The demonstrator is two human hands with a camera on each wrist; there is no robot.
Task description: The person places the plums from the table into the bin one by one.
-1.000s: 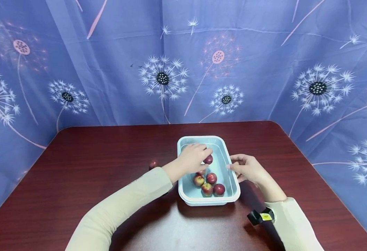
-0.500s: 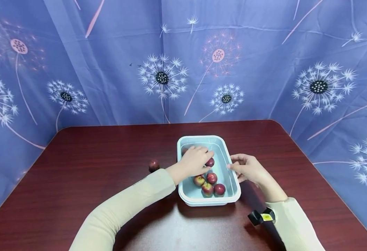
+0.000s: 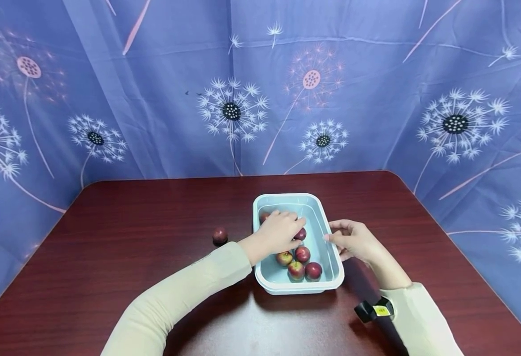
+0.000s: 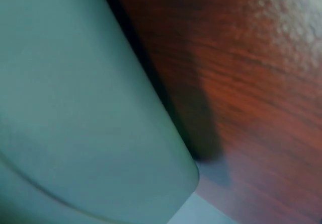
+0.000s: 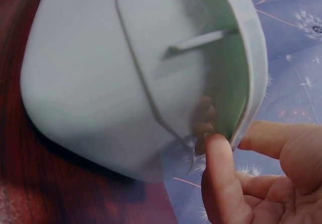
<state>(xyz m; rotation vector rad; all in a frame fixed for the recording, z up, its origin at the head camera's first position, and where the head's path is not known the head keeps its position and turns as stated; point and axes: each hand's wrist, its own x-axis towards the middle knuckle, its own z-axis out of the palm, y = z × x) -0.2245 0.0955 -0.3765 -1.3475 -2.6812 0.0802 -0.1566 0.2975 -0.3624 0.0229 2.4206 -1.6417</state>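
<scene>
A pale blue plastic tub stands on the table with several red and yellow plums in it. My left hand reaches inside, its fingers curled round a dark red plum. Nearer the front of the tub lie a yellowish plum and a dark red plum. Another plum shows behind the left fingers. My right hand pinches the tub's right rim between thumb and fingers; the right wrist view has this hand at the rim. The left wrist view shows the tub's outer wall but no hand.
One plum lies on the dark red wooden table, left of the tub. A blue curtain with dandelion prints hangs behind the table. The left sleeve crosses the table in front of the tub.
My left hand has shifted slightly toward the front right of the tub, and the plum it holds came with it. A plum behind it has come into sight. The right hand stays at the rim.
</scene>
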